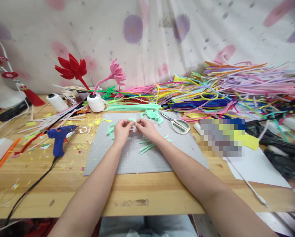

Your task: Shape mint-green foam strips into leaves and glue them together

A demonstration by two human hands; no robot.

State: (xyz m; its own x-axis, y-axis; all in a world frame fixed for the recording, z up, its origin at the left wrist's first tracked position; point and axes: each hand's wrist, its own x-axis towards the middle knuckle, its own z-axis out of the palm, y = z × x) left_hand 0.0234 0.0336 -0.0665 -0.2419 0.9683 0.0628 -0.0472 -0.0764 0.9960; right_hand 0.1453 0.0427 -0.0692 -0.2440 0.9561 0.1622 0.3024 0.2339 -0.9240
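Observation:
Over the grey cutting mat [137,164], my left hand [122,131] and my right hand [146,129] meet with pinched fingertips. Between them is a small mint-green pipe cleaner piece [132,119], mostly hidden by the fingers. Several cut mint-green pipe cleaner lengths [147,148] lie on the mat beneath my right wrist. More short green pieces [110,130] rest left of my left hand. Behind my right hand sits a bent mint-green pipe cleaner shape [152,114]. Scissors [180,127] lie at the mat's right rear, their blades pointing back and left.
A blue glue gun [60,138] with a black cord stands on the left. Red [72,67] and pink [116,72] flowers rise from a white spool [96,102] at the back. Heaped colourful pipe cleaners [211,89] line the back right. White paper [263,169] lies right.

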